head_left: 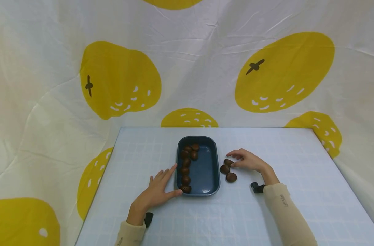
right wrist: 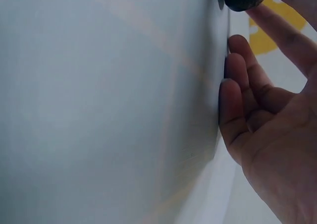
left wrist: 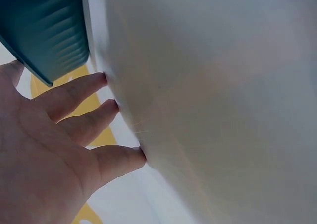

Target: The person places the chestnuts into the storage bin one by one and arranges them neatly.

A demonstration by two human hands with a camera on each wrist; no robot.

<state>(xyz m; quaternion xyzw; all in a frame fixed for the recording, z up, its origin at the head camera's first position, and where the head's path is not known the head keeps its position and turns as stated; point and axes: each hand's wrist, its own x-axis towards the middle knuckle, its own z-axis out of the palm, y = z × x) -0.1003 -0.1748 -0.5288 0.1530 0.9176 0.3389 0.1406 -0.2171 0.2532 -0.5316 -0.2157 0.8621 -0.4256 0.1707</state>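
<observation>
A dark blue oblong tray [head_left: 205,177] holds several brown chestnuts [head_left: 186,162] lined along its left side, with a couple more beside them near the far end. My left hand [head_left: 156,191] is spread by the tray's left side, index fingertip at the rim and thumb at the near left corner. In the left wrist view, its other fingertips rest on the table. To the right of the tray lie 3 loose chestnuts [head_left: 231,177]. My right hand [head_left: 246,160] straddles the farthest chestnut [head_left: 228,162], thumb at its right end and index fingertip just beyond it.
The table [head_left: 193,222] has a pale checked cover. Behind it hangs a white cloth [head_left: 199,82] with large yellow fruit prints. Black wrist devices [head_left: 257,188] show beside both sleeves.
</observation>
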